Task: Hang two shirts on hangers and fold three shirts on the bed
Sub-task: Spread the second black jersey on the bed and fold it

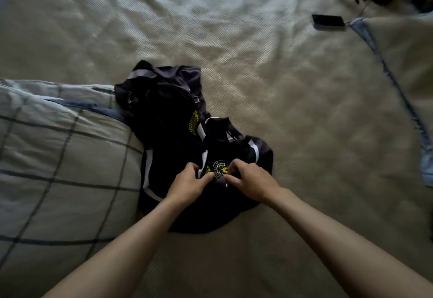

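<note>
Fingers [208, 176] of my left hand [187, 186] and those of my right hand [251, 181] are curling in and pinching the dark shirt [178, 138] directly beneath them, close together beside its round crest. I'm judging the task as barely starting: the shirt is lying crumpled on the bed [269, 87], nothing near my fingers is looking folded, and no hanger is showing. The heap's long axis is running from under my fingertips away and leftward; which end is the collar I cannot tell.
</note>
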Demonstrator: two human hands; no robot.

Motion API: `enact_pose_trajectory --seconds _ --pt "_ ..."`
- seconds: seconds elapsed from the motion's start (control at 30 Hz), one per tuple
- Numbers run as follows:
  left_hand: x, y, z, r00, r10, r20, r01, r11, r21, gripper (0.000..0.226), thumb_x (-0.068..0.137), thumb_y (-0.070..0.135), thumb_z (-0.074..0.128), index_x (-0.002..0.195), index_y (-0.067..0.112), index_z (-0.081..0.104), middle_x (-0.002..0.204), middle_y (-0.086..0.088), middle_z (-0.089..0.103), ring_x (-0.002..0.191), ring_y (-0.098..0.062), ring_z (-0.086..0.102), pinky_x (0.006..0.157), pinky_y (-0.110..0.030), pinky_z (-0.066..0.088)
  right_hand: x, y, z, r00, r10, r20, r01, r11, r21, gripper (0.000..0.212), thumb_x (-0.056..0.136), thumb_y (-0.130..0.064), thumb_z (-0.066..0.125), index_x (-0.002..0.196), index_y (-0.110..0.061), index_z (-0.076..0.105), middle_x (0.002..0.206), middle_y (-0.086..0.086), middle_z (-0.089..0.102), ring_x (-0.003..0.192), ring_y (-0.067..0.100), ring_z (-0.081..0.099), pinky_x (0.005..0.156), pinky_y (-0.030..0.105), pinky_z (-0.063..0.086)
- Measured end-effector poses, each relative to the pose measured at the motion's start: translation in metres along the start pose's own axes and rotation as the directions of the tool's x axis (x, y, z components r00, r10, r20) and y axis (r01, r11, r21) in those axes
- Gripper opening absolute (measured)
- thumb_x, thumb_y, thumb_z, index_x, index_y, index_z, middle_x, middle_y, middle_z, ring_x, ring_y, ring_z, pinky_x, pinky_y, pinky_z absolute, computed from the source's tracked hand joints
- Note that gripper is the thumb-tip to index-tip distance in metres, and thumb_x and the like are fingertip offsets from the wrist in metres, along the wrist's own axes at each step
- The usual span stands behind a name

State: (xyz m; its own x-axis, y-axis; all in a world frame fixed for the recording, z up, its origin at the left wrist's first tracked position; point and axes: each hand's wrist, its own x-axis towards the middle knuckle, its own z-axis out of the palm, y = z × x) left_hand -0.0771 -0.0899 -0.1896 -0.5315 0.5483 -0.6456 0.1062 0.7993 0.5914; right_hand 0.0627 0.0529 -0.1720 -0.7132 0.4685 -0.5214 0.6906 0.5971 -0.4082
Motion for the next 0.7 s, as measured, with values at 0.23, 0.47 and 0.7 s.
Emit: enact_pose_trajectory --seconds 0.23,0.47,0.7 --pt "-0.021 -0.024 -0.008 0.952 0.074 -0.298 -0.101 0.992 -0.075 0.03 0.104 0.03 0.055 0.078 0.016 0.055 0.063 -0.002 0.067 0.049 -0.008 0.066 0.05 -0.022 0.042 -0.057 0.036 0.007 0.951 0.139 0.275 -0.166 0.983 0.08 0.025 0.087 -0.043 0.066 0.088 -0.018 0.07 0.081 0.002 0.074 0.065 0.016 0.068 0.057 0.029 0.054" --pt "-0.079 -0.083 -0.015 0.972 -0.057 -0.228 0.018 0.985 -0.17 0.035 0.103 0.026 0.057 0.072 0.009 0.053 0.067 0.001 0.074 0.048 -0.019 0.067 0.048 -0.03 0.048 -0.05 0.02 -0.003 0.971 0.166 0.174 -0.198 0.962 0.189 0.03 0.086 -0.052 0.065 0.086 -0.022 0.068 0.071 -0.006 0.075 0.061 0.01 0.067 0.059 0.03 0.055" --pt "-0.116 -0.101 0.003 0.981 -0.193 -0.014 0.186 0.961 -0.203 0.028 0.102 0.021 0.06 0.078 0.008 0.061 0.064 -0.005 0.075 0.046 -0.02 0.067 0.045 -0.02 0.044 0.018 -0.036 -0.007 0.953 0.229 -0.197 -0.231 0.973 0.012 0.081 0.087 -0.062 0.06 0.147 -0.016 0.03 0.15 0.01 0.035 0.123 0.033 0.057 0.091 0.044 0.05"
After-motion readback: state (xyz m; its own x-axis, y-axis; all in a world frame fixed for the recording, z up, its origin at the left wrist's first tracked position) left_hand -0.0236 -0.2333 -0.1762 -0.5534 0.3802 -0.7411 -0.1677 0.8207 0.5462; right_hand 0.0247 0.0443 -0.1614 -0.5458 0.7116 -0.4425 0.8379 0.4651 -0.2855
